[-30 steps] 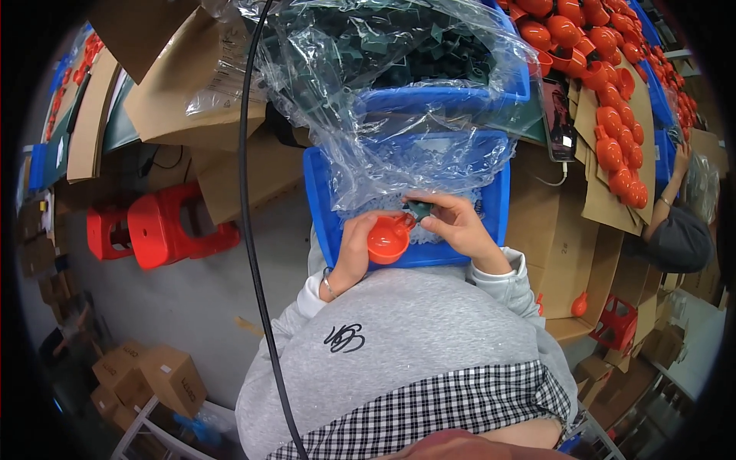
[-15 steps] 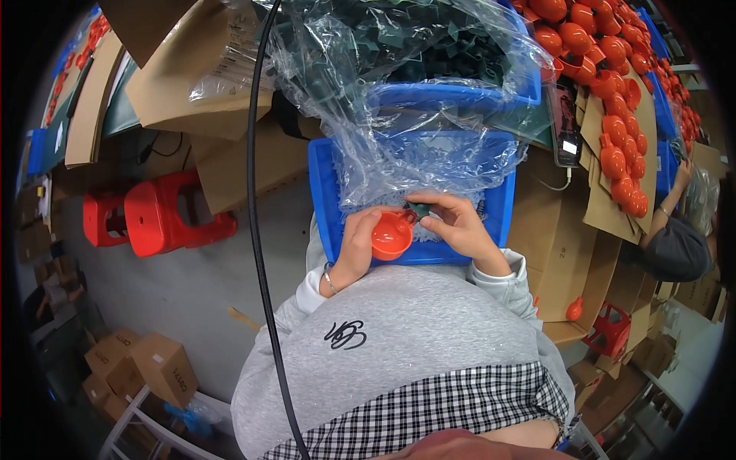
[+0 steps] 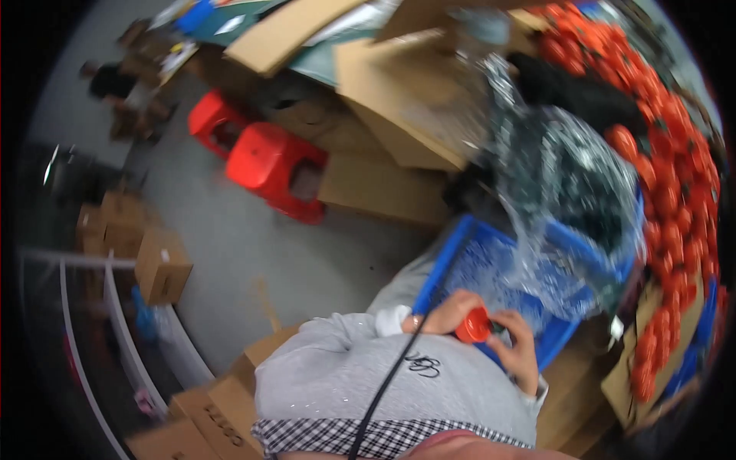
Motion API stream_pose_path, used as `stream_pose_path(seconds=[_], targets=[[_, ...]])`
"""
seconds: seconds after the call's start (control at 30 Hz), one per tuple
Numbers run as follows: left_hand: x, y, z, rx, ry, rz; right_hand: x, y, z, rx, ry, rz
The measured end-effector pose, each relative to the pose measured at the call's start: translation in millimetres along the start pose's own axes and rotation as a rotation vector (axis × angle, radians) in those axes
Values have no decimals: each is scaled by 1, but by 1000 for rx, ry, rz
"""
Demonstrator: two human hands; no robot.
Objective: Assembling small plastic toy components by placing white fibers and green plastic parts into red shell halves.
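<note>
Close in front of my body, my left hand [image 3: 451, 313] is closed on a small hollow red-orange plastic cup [image 3: 472, 326], its round mouth facing up. On the cup's right side my right hand [image 3: 517, 343] pinches a small dark green plastic piece [image 3: 497, 328]. Blur hides whether the piece touches the cup. Both hands are over the near edge of a blue plastic crate [image 3: 443, 264] at my lap. Pale bits and a clear plastic sheet [image 3: 537, 257] lie in that crate.
Beyond it stands another blue crate [image 3: 613, 268] with dark green pieces under clear plastic. Red-orange round pieces [image 3: 675, 199] are heaped along the right. Red stools [image 3: 264, 157], cardboard boxes [image 3: 163, 264] and a metal rack [image 3: 126, 337] stand left. A black cable [image 3: 387, 383] hangs before me.
My view has swung left, so crates and hands appear farther right and tilted, and the picture is blurred. The cup and green piece are still in my hands.
</note>
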State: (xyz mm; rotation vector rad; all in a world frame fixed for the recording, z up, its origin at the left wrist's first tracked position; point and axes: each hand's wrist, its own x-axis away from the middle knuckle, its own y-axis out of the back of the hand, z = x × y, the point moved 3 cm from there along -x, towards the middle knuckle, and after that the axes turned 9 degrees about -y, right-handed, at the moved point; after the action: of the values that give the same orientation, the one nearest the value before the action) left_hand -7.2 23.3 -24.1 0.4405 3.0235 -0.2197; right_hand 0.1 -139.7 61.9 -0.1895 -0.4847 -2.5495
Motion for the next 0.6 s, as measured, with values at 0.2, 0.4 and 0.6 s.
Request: stream_pose_path(seconds=[0.2, 0.4, 0.6], targets=[[5, -3, 1, 137, 275, -8, 5, -9, -7, 112, 21, -91], [-6, 0, -73, -58, 62, 143, 0, 1, -12, 4, 11, -128], [-10, 3, -28, 264, 309, 9, 6, -11, 3, 408, 146, -308]])
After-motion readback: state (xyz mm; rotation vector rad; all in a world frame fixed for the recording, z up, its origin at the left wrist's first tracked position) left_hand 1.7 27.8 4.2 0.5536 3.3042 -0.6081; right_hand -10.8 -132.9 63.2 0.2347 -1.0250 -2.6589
